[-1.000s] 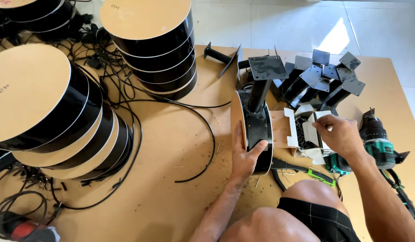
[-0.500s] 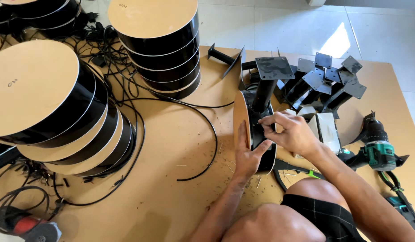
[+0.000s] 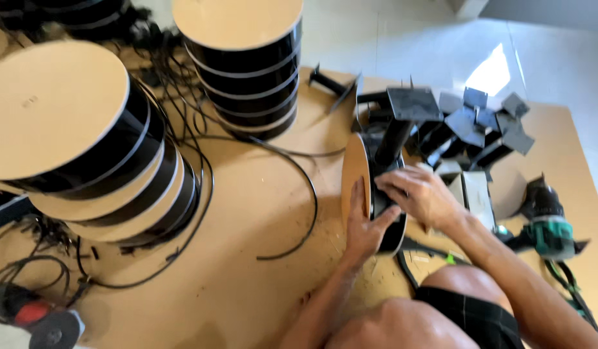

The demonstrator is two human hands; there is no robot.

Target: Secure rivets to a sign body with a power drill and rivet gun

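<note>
The person sits on the floor with a bare knee (image 3: 402,323) at the bottom of the view. Just past the knee, a round disc unit (image 3: 376,194) stands on its edge on the brown board (image 3: 260,213). It has a tan flat face and a black rim. The tan face looks to the left, and a black post (image 3: 394,139) sticks out of its other side, leaning up and away from the person.

The left hand (image 3: 365,223) is right on the disc. Its fingers lie flat up the tan face and its thumb hooks over the black rim, so it grips the disc and keeps it standing. The right hand (image 3: 418,194) is on the other side, touching the black part near the foot of the post. Its fingers are curled and close together. I cannot tell if it pinches something small. Both hands touch the disc, so neither one is nearer.

To the right, near the right arm, a green and black drill (image 3: 547,226) lies on the board. A small white box (image 3: 473,194) sits just beside the right hand.

Farther off, a heap of black brackets (image 3: 480,123) lies behind the disc. To the left, loose black cables (image 3: 292,194) curl on the board. Beyond them stand stacks of finished discs (image 3: 241,64), tan on top and black on the sides.
</note>
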